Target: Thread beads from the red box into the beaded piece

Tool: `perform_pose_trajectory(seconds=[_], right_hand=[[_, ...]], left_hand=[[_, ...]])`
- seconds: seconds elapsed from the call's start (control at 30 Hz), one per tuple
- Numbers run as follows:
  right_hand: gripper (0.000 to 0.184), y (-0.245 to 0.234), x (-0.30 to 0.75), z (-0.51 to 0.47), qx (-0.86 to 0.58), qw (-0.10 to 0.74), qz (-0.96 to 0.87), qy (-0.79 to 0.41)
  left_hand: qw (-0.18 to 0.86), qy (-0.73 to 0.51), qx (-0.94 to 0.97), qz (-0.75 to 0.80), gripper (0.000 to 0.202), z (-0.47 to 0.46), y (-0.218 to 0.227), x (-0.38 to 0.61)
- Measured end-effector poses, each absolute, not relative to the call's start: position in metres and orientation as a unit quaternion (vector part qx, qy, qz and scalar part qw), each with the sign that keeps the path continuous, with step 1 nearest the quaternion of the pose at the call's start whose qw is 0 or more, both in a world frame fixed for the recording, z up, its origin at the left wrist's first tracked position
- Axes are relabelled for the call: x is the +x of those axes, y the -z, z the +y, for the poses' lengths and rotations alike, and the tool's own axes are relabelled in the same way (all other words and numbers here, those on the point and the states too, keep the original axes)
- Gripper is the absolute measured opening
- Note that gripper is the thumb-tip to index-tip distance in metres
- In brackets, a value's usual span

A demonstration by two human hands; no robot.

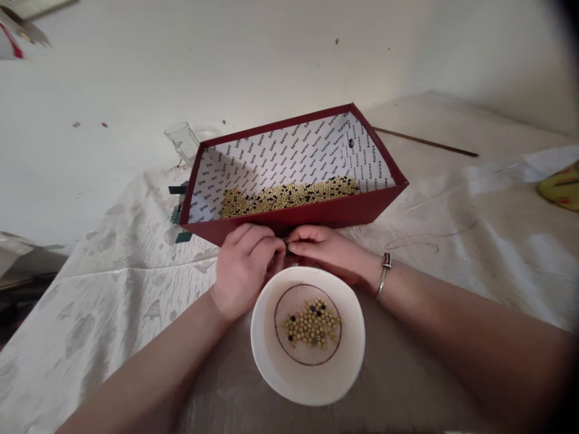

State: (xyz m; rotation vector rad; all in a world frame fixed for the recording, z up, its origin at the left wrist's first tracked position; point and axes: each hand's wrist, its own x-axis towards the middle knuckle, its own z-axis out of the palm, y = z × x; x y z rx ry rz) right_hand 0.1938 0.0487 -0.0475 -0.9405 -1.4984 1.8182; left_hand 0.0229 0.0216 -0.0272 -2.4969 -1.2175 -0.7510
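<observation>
And there on the far left I spot a clear glass tumbler [181,141], with a dark green object [183,237] nearer me, mostly hidden! Over to the far right, I see a thin brown stick [427,142] slanting across the pale patterned tablecloth [149,283]. At my right edge, a yellow rounded object [563,187] with reddish marks, cut off, and beyond, an off-white wall [271,54], dark-specked!
</observation>
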Motion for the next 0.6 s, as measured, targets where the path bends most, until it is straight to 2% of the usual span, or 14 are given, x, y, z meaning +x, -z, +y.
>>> perform_pose_trajectory(seconds=[0.17, 0.47, 0.6], right_hand=[[0.013, 0.0465, 0.1942, 0.0482, -0.352, 0.291, -0.557, -0.694], [0.012, 0.0461, 0.1941, 0.0482, -0.347, 0.293, -0.56, -0.693], [0.013, 0.0458, 0.1943, 0.0483, -0.349, 0.293, -0.561, -0.691]], left_hand=[[0.151, 0.274, -0.852, -0.421, 0.004, 0.0239, 0.0275, 0.0206], [0.127, 0.278, -0.859, -0.41, 0.02, 0.0242, 0.0313, 0.017], [0.125, 0.287, -0.857, -0.409, 0.019, 0.0244, 0.0308, 0.0177]])
